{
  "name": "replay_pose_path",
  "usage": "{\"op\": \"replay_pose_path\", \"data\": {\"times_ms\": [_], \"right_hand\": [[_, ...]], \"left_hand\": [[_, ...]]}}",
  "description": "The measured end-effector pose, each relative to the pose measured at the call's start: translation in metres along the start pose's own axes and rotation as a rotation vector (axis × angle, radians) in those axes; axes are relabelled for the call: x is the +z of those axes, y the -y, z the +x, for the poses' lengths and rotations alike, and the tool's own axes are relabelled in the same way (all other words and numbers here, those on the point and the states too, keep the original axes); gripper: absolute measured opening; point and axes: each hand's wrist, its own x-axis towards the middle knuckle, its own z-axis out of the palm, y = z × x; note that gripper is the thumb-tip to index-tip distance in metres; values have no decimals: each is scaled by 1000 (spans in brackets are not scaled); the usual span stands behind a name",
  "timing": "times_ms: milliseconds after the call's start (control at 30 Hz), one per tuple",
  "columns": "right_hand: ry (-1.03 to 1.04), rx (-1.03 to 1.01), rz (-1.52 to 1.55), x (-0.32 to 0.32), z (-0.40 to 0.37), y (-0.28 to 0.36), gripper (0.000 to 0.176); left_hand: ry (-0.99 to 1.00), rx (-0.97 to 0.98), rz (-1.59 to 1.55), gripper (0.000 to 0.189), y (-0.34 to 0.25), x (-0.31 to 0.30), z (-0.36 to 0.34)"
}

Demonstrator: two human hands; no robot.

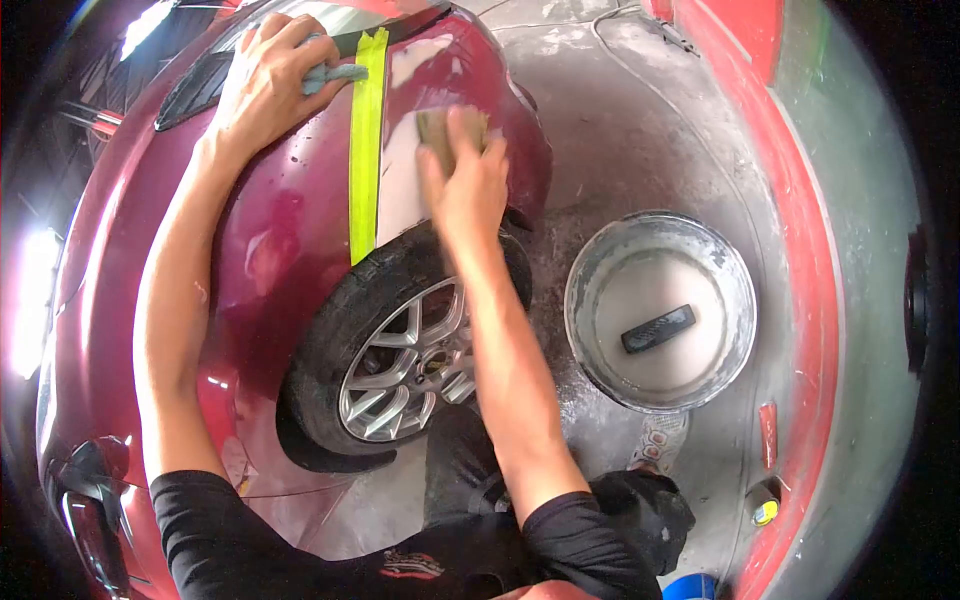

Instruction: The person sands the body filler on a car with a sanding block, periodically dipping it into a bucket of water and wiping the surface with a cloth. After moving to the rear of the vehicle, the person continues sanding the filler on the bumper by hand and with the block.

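My left hand (265, 80) rests at the top of the maroon car fender (285, 215), fingers closed round a folded blue-grey rag (332, 75). A strip of yellow-green masking tape (368, 150) runs down the fender beside it. Right of the tape, my right hand (470, 185) presses an olive-tan sanding pad (437, 132) against a pale filler patch (400, 190). Motion blurs this hand and the pad a little. Below both hands is the front tire (325, 365) with its silver alloy wheel (395, 385).
A bucket (575, 320) of cloudy water stands on the floor to the right, a black block (658, 329) in it. Beyond are a red tube (768, 435), a small can (765, 508) and the red-and-grey wall (830, 330). A blue container (690, 588) shows at the bottom edge.
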Motion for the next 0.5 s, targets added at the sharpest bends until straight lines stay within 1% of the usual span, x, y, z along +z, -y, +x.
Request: {"op": "replay_pose_path", "data": {"times_ms": [67,100,167,200,267,333,367,400,467,500], "right_hand": [[-7,52,16,-1,9,5,59],[-6,18,3,0,-5,10,60],[12,-65,-46,1,-61,29,64],[77,-79,7,-1,-88,33,75],[58,-97,-35,-1,-93,34,75],[31,-66,-39,5,-53,26,70],[-38,-89,-9,8,-28,21,64],[-10,-52,-4,7,-6,18,62],[56,3,31,1,1,21,61],[5,-18,1,5,-16,23,62]], "left_hand": [[-5,4,-9,23,0,0,0],[9,-6,-5,22,-1,-1,1],[37,-28,0,22,-3,-3,2],[40,-32,1,22,-2,-2,1],[53,-38,-3,22,-2,-3,1],[57,-28,-24,22,-5,-6,4],[55,-25,-31,23,-6,-8,4],[49,-29,-26,23,-6,-8,3],[45,-21,-27,23,-8,-8,4],[55,-24,-16,23,-9,-8,4]]}}
